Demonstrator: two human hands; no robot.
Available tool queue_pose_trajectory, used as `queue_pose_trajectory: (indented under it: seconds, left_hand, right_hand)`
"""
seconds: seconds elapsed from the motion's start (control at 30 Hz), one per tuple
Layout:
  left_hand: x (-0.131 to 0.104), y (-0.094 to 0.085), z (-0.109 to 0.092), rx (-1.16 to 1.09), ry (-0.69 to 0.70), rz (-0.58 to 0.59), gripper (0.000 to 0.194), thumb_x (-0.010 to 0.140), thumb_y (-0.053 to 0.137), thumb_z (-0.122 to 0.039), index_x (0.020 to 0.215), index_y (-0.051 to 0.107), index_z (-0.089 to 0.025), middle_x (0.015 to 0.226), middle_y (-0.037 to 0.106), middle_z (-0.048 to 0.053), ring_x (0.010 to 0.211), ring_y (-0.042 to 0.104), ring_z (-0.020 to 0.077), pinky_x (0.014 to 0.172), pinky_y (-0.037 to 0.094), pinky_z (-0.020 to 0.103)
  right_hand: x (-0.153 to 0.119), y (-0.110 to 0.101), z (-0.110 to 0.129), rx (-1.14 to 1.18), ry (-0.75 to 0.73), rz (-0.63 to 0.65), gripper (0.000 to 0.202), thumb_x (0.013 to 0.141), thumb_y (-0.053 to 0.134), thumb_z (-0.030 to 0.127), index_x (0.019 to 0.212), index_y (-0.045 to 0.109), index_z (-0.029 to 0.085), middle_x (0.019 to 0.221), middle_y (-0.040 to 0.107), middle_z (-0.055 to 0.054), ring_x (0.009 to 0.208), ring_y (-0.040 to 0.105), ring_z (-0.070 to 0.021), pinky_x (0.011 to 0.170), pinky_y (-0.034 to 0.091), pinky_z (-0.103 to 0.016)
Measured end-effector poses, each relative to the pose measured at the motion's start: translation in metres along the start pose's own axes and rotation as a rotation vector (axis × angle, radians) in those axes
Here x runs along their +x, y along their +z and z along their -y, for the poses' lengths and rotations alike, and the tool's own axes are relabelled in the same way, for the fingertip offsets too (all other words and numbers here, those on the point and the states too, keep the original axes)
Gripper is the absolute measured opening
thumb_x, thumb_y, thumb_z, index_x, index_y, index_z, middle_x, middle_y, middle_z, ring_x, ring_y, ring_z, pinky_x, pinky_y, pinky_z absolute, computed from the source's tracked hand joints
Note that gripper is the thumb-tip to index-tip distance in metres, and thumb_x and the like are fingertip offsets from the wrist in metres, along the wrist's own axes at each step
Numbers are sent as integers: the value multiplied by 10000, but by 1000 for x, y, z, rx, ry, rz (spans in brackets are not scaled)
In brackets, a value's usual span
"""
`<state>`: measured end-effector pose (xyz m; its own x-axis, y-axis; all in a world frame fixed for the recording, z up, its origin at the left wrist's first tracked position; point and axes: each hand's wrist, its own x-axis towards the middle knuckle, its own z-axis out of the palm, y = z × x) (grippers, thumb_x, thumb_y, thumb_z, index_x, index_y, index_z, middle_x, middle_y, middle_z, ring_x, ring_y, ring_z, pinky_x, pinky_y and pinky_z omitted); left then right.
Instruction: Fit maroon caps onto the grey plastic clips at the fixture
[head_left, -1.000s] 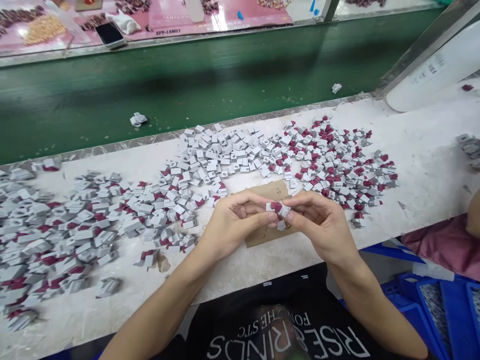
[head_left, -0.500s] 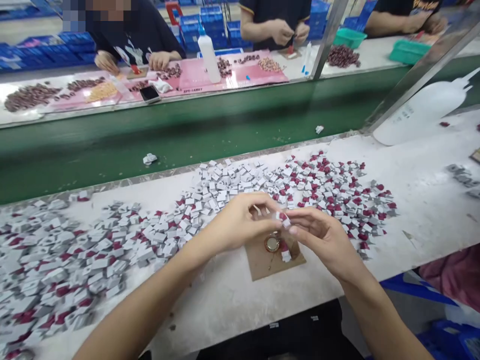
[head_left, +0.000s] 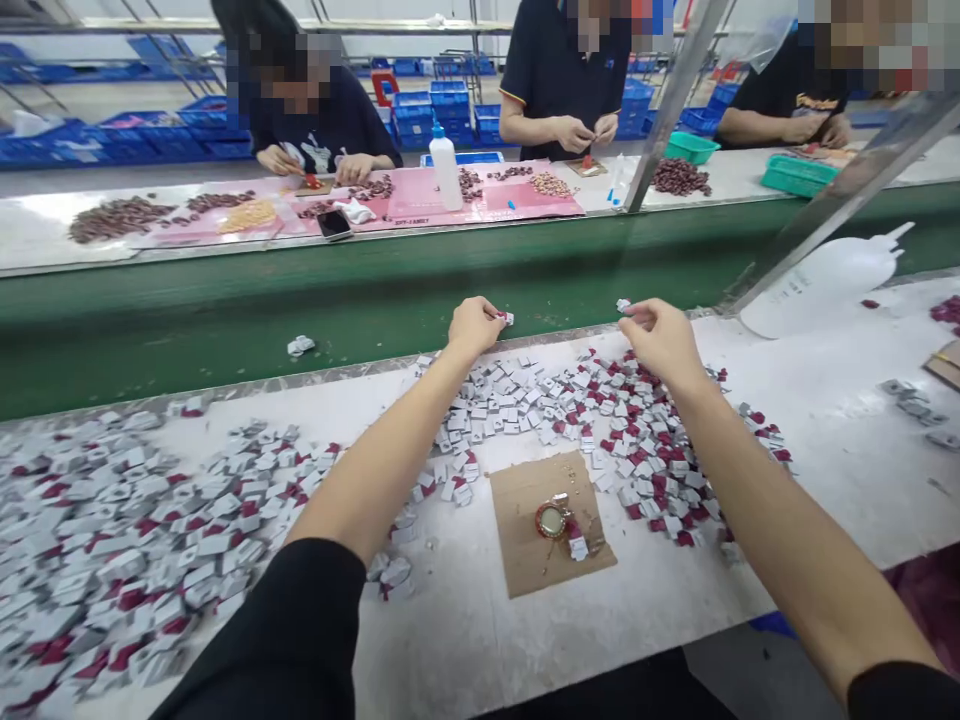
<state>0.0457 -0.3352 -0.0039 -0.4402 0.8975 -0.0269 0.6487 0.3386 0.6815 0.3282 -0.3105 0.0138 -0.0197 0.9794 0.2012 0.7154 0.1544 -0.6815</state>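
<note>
Over the near edge of the green belt, my left hand [head_left: 475, 326] pinches a small white-and-maroon plastic piece [head_left: 506, 319]. To its right, my right hand [head_left: 661, 342] is raised above the back of the pile, with thumb and forefinger curled close together; whatever may be between them I cannot make out. A small white piece [head_left: 622, 305] on the belt shows just beyond those fingertips. Below and between my arms lies a cardboard square [head_left: 525, 560]. It bears a bottle cap [head_left: 551, 519] and a white-and-maroon piece [head_left: 577, 542].
Loose white and maroon pieces [head_left: 495, 400] spread across the white table, with a larger heap [head_left: 112, 540] at left. The green belt [head_left: 150, 350] runs behind them. A metal post [head_left: 660, 110] and white bottle [head_left: 817, 285] stand at right. Co-workers sit across the belt.
My hands were together over the cardboard; they have moved apart and forward to the belt. The small piece now stays in my left hand. The view has tilted upward.
</note>
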Motion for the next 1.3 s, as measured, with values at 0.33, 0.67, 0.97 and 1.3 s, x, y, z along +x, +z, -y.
queue_pose_trajectory:
  seconds: [0.33,0.67,0.97,1.3]
  left_hand:
    - [-2,-17,17,136,-44,46,208,983,787,-214,1186,739,-203,1307,835,171,1247,763,350,1073,547,440]
    - [-130,-47,36,-57,304,154,225,1059,684,-336,1242,730,-215,1354,784,136,1360,667,344,1197,512,525]
    - [-205,-28,15,-760,246,388,138,1098,688,-325,1123,789,-235,1078,819,60,989,785,194,905,653,320]
    - [-241,-18,23,-740,250,522,150,1119,697,-368,1150,772,-241,986,826,45,921,801,207,861,663,343]
  right_hand:
    - [98,60,3,-230,120,44,105,900,826,206,984,786,158,1174,777,-238,1259,705,-419,1124,542,-569]
    - [3,39,31,179,-205,277,238,873,881,330,1055,819,190,936,801,-81,862,733,-261,838,631,-423]
    - [-154,0,37,803,-128,521,342,823,1037,449,1058,853,281,1046,817,-43,905,751,-225,800,674,-399]
    - [-208,-18,6,795,-78,439,147,1012,894,339,1158,876,333,1063,843,-41,953,815,-238,882,715,-407]
